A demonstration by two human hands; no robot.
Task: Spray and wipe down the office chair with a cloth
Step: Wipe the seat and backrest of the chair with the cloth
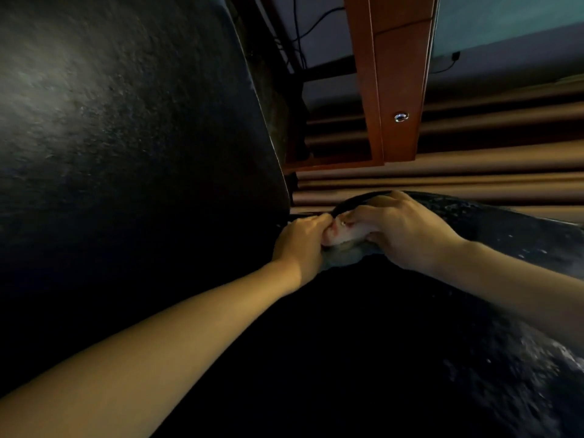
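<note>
The black office chair fills most of the view: its backrest (126,137) rises on the left and its dark seat (363,343) spreads below. A pale cloth (343,252) lies bunched at the far corner of the seat, where the seat meets the backrest. My left hand (298,240) grips the cloth's left side with curled fingers. Right beside it, touching it, my right hand (401,230) grips the cloth from the right, fingers curled over it. No spray bottle is in view.
A reddish-brown wooden desk panel (395,90) with a metal fitting hangs just behind the chair. Beige curtain folds (489,159) and dark cables (297,33) lie beyond. The chair's right edge (521,235) shows pale specks.
</note>
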